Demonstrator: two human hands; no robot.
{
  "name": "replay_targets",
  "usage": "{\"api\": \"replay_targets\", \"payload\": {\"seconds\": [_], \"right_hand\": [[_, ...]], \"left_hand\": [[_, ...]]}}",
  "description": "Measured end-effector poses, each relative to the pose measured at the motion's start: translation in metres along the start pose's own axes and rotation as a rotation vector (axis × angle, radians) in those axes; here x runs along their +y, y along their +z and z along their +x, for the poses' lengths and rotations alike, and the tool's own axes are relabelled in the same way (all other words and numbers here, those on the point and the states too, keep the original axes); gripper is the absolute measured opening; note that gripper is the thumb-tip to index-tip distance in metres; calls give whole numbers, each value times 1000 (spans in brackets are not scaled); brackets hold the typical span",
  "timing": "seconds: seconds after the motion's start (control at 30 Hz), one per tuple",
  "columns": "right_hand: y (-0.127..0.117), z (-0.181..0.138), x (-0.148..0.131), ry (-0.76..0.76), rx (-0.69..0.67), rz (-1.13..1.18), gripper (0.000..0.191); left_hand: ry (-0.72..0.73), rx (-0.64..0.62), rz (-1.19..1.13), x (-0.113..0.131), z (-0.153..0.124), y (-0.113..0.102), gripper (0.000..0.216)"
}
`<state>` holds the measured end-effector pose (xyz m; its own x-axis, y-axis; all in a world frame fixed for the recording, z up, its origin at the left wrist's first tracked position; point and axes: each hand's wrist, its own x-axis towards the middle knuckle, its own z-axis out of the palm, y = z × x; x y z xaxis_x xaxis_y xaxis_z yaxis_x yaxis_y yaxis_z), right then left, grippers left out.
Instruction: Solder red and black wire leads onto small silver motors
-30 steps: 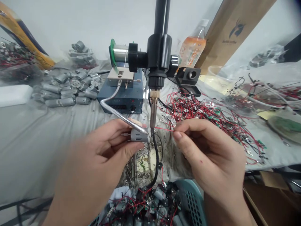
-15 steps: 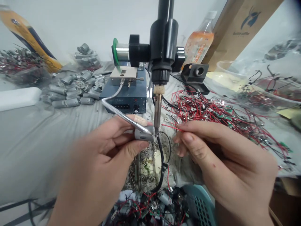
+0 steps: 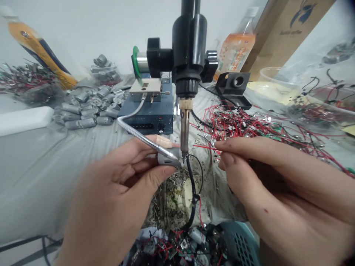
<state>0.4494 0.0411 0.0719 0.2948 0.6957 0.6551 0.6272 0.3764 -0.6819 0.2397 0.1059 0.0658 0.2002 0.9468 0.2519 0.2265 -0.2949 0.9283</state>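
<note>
My left hand point(image 3: 119, 188) pinches a small grey cylindrical motor point(image 3: 166, 157) between thumb and fingers. The motor's end is at the tip of an upright soldering iron point(image 3: 185, 129), beside the nozzle of a bent metal solder feed tube point(image 3: 135, 129). A black cable point(image 3: 192, 184) runs down from near the iron tip, with a thin black wire looping beside it; whether it joins the motor I cannot tell. My right hand point(image 3: 266, 177) is closed at the fingertips on a thin red wire point(image 3: 203, 147), whose free end points left toward the iron.
A solder feeder point(image 3: 149, 114) with a green spool stands behind. Grey motors point(image 3: 91, 107) are heaped at left, red-wired parts point(image 3: 244, 123) at right. In front is a teal basket point(image 3: 242, 244) beside wired motors. Two bottles and a cardboard box point(image 3: 285, 33) stand at the back.
My right hand has shifted right, away from the iron, with the red wire at its fingertips. My left hand keeps the motor at the iron tip. The view has moved slightly.
</note>
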Motion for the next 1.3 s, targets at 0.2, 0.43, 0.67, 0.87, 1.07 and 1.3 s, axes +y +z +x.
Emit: {"api": "replay_targets", "payload": {"seconds": [0.2, 0.43, 0.67, 0.87, 1.07, 1.3], "right_hand": [[1, 0, -2, -8, -35, 29, 24], [1, -7, -15, 106, -26, -66, 24], [1, 1, -4, -19, -41, 0, 22], [-2, 0, -10, -21, -69, -48, 23], [-3, 0, -6, -29, -107, -64, 24], [-3, 2, -7, -29, -119, -44, 25]], "left_hand": [[-8, 11, 4, 0, 2, -1, 35], [-32, 6, -55, 3, 2, 5, 43], [-16, 25, 3, 0, 0, 1, 42], [-46, 5, -17, 2, 1, 0, 37], [-28, 38, 9, -1, -1, -1, 39], [-11, 39, 48, -3, -6, -3, 43]]}}
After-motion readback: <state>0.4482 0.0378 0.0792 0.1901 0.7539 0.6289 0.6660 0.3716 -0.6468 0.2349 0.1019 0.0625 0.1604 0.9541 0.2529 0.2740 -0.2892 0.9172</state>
